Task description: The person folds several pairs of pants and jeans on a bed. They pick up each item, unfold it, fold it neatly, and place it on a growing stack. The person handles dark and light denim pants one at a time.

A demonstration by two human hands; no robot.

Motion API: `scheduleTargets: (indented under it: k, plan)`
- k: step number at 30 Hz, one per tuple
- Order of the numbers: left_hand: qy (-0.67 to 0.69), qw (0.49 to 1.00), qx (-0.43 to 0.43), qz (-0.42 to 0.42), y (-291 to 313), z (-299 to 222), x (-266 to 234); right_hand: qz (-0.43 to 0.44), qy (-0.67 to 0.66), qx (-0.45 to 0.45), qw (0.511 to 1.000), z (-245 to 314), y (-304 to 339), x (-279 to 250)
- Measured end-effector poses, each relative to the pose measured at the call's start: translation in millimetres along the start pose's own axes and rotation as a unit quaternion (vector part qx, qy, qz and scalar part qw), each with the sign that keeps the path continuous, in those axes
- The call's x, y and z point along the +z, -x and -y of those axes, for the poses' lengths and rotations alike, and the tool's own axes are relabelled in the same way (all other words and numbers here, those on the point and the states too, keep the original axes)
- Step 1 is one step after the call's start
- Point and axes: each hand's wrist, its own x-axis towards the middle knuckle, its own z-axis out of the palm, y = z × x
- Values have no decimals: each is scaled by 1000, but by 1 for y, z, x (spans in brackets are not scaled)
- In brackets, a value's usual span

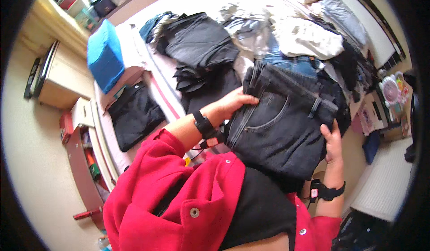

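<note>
A pair of black jeans [280, 121], folded over with the waistband, a belt loop and a curved front pocket showing, is held up in front of me. My left hand [236, 102] grips its left edge, thumb on top and the other fingers hidden beneath. On the opposite edge, my right hand [332, 143] is closed with its thumb against the cloth; its fingers are partly hidden behind the fold. Just past the jeans lie blue jeans [291, 65]. A stack of dark folded trousers [199, 40] rests on the bed beyond my left hand.
Folded black clothing [135, 114] lies on the bed's left side, near a blue box-shaped thing [105, 56]. A white garment [309, 38] tops a heap of clothes at the right. Drawers [67, 72] stand left of the bed. A small pink fan-like object [392, 91] sits far right.
</note>
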Motion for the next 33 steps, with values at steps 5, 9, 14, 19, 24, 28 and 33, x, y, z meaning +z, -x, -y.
scheduleTargets:
  k: [5, 9, 14, 19, 24, 28, 33]
  plan:
    - [-42, 980, 96, -168, 86, -83, -31, 172, -64, 37, 982, 19, -28, 64]
    - [-94, 915, 259, -296, 170, -138, -62, 248, 4, 89, 965, 19, -42, 101]
    - [-164, 843, 346, -377, 250, -189, -115, 233, 33, 145, 961, -5, -55, 110]
    - [-156, 823, 353, -417, 305, -202, -178, 198, 74, 173, 962, -28, -61, 100]
    - [41, 880, 251, -400, 369, -142, -273, 178, 73, 223, 956, -47, -62, 103]
    - [-46, 851, 27, -523, 409, -43, -368, 169, 86, 225, 956, -55, -59, 106]
    - [19, 755, -83, -651, 414, 22, -425, 168, 111, 206, 958, -58, -52, 105]
